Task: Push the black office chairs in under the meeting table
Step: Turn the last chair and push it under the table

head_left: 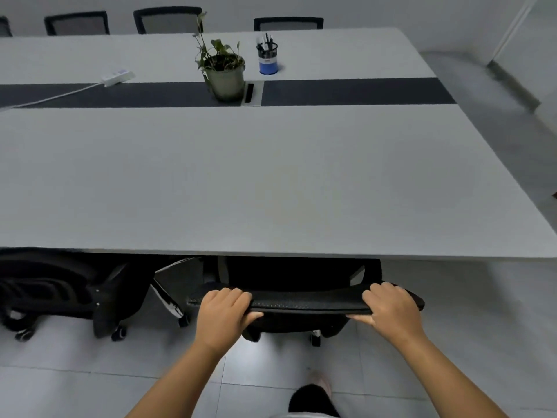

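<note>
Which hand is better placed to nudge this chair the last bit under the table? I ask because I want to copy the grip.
Neither clearly: the left hand and right hand both grip the top edge of the chair back, about evenly spaced. Pushing with both probably keeps it straight under the table.

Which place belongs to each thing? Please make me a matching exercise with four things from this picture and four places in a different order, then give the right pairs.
Things:
1. potted plant
2. pen holder
3. power strip
4. left hand

Places:
A. on the chair's backrest, gripping its top edge
B. on the table, far left, with a white cable
C. on the dark centre strip
D. right of the plant, on the far half of the table

Pairs: 1-C, 2-D, 3-B, 4-A
</note>
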`<state>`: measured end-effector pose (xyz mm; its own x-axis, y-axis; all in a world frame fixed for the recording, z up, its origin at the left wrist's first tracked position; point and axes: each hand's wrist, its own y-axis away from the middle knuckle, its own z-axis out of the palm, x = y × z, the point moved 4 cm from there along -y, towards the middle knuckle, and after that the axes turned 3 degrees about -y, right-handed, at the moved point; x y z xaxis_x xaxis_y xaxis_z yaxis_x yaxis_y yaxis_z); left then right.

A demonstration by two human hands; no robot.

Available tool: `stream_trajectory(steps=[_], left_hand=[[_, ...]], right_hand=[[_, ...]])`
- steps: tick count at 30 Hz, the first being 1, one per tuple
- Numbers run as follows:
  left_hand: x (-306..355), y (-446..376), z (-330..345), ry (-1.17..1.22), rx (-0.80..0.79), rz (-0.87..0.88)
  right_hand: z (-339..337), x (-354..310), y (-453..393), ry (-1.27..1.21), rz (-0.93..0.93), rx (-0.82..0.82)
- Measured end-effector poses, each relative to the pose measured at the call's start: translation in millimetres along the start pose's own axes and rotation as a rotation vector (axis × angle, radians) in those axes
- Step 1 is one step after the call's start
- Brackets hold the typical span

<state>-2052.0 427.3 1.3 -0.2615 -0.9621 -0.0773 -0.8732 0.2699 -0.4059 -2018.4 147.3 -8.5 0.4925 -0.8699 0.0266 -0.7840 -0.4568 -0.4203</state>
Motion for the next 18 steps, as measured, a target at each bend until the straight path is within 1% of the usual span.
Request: stream_trajectory(steps=[4,7,8,13,14,15,16,18], left_hand=[[-4,-32,14,-0.025,0.025,-0.016],[-12,-51,24,-0.032,0.01,-0.018],[-15,-54,27,-0.041,0.017,-0.001],[-22,-54,33,-0.043,0.059,0.051],[-20,-53,33,-0.049,0.075,0.054],[-19,-52,33,-0.052,0.077,0.047],[-20,-52,31,-0.036,0.031,0.033],[-21,-55,30,-0.011,0.014,0.035]], right_hand=[[14,22,-29,-0.066,0.008,0.026],[24,30,-45,-0.079,0.021,-0.011],[28,30,-45,-0.076,0.012,0.026],[32,29,-44,-0.062,0.013,0.057],[31,30,-45,-0.054,0.004,0.086],[29,30,-46,-0.064,0.005,0.068],[29,30,-45,-0.089,0.016,0.044],[31,30,-46,-0.13,0.045,-0.01]])
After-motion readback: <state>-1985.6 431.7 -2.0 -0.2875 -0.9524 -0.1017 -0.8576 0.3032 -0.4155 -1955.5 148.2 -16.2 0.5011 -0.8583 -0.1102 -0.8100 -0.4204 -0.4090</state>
